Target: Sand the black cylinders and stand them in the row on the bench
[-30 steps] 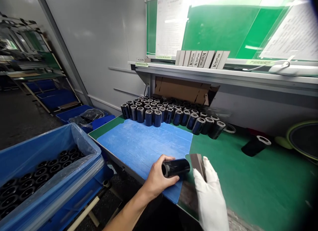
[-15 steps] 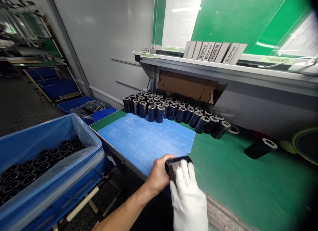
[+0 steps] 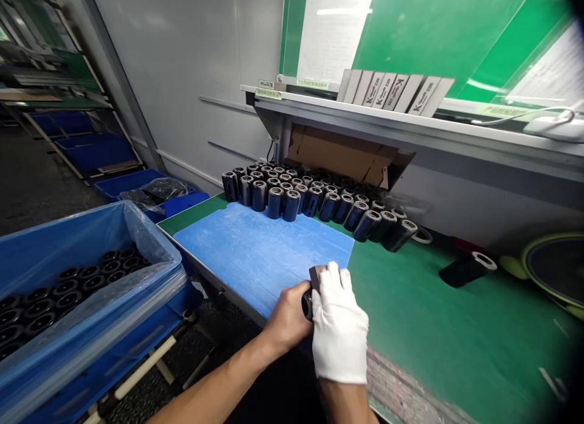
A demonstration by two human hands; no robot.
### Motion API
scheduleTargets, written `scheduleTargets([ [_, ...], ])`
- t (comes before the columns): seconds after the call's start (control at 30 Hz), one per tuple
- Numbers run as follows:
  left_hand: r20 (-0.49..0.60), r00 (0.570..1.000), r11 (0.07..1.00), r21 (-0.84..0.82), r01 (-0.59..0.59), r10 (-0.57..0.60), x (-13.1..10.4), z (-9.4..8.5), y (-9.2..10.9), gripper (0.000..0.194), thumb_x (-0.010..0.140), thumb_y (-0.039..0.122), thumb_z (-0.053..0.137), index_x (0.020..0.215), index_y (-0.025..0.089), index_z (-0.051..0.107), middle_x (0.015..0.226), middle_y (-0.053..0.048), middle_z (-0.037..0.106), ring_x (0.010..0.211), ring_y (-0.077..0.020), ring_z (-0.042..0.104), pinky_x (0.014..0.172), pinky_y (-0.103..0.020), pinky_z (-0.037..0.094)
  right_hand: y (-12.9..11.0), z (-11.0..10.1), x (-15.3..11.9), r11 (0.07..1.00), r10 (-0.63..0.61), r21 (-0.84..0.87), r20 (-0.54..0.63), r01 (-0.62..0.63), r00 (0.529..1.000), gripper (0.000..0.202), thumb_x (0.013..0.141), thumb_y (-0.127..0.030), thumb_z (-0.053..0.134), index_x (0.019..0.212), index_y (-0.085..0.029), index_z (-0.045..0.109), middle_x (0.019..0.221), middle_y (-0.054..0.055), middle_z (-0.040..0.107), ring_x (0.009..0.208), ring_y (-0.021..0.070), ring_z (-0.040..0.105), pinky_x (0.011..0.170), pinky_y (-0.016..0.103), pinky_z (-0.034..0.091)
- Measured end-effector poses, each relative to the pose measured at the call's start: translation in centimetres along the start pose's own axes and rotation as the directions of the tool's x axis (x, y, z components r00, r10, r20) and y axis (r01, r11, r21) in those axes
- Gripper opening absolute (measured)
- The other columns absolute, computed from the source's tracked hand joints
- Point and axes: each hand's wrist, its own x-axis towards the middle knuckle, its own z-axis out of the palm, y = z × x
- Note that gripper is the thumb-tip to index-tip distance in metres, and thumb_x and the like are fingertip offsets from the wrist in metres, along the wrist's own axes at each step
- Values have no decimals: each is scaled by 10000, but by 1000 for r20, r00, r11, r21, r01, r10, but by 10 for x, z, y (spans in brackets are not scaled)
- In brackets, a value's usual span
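My bare left hand (image 3: 288,316) is closed round a black cylinder (image 3: 307,305), and only its dark end shows beside the fingers. My right hand (image 3: 340,320), in a white glove, holds a brown-grey block (image 3: 316,278) against the top of that cylinder. The gloved fingers are bent over the block and hide most of it. Both hands are over the front edge of the bench, near a blue sheet (image 3: 255,247). Several similar black cylinders (image 3: 292,205) stand in rows behind the sheet.
A blue bin (image 3: 150,272) lined with plastic holds several black cylinders at left. One cylinder (image 3: 465,271) lies on the green mat (image 3: 410,314), near a round black object with a yellow-green rim (image 3: 554,272). Grey boxes (image 3: 387,92) line the shelf above.
My right hand has slid forward with the block along the cylinder, and the block now sticks out past the fingertips. My left hand keeps its hold. The view has shifted slightly.
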Motion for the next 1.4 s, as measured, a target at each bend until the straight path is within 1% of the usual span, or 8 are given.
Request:
scheduleTargets([
  [0.47, 22, 1000, 996, 91, -17, 15, -2, 2, -1, 255, 835, 179, 669, 1080, 188, 738, 1019, -39, 776, 941, -211, 719, 833, -260, 546, 5, -3, 8, 992, 55, 111, 17, -56, 998, 426, 1011, -234, 400, 1396, -241, 584, 1520, 82, 489, 1453, 300, 389, 995, 460, 556],
  [0.63, -3, 999, 996, 77, 44, -44, -2, -1, 0, 541, 644, 157, 822, 1168, 192, 694, 1071, -38, 766, 993, -234, 711, 890, -283, 543, 56, -14, 44, 831, 375, 466, -67, -304, 925, 545, 1016, -435, 396, 1495, -193, 491, 1580, 77, 404, 1461, 263, 379, 1242, 487, 278],
  [0.77, -16, 998, 995, 87, 56, -55, -3, -2, -3, 513, 655, 189, 821, 1153, 203, 697, 1053, -32, 761, 978, -228, 711, 879, -288, 547, 75, -22, 18, 715, 532, 543, -14, -441, 846, 664, 993, -564, 436, 1574, -252, 363, 1612, 30, 346, 1489, 280, 325, 1257, 515, 236],
  [0.9, -37, 998, 996, 80, 47, -45, -4, -1, -4, 528, 659, 162, 815, 1172, 211, 701, 1108, -35, 759, 1028, -229, 708, 925, -282, 543, 43, -7, -23, 920, 289, 300, -81, -253, 954, 511, 1025, -438, 432, 1491, -239, 495, 1597, 65, 371, 1456, 321, 383, 1142, 544, 437],
  [1.0, -28, 999, 998, 58, 19, -18, -4, 0, -3, 360, 805, 178, 704, 1163, 214, 714, 1116, -36, 766, 1007, -206, 716, 906, -264, 542, 11, 3, -20, 997, 29, 76, -48, -25, 998, 427, 1025, -281, 414, 1411, -192, 574, 1547, 108, 447, 1445, 346, 394, 930, 457, 595],
  [1.13, -38, 999, 992, 124, 5, 0, -2, 1, -2, 298, 802, 153, 695, 1097, 164, 731, 991, -48, 782, 855, -193, 716, 734, -233, 533, -3, 2, 0, 999, 41, 7, 18, -42, 999, 444, 1031, -218, 367, 1439, -186, 540, 1556, 106, 438, 1449, 348, 384, 912, 428, 597],
  [1.27, -25, 1000, 999, 40, -4, 5, -2, 1, -3, 315, 834, 160, 655, 1143, 172, 719, 1089, -56, 776, 975, -210, 721, 869, -257, 548, -1, -1, -10, 1000, -14, 13, -34, 15, 999, 487, 1005, -229, 437, 1488, -237, 496, 1520, 106, 486, 1419, 350, 432, 822, 411, 623],
  [1.4, -35, 999, 991, 134, -9, 14, -4, 2, -3, 252, 828, 148, 648, 1063, 171, 734, 1046, -65, 780, 908, -215, 717, 806, -263, 556, -2, -2, -4, 999, 19, 31, -27, -18, 999, 482, 1019, -216, 391, 1492, -208, 481, 1535, 120, 465, 1445, 340, 392, 970, 449, 568],
])
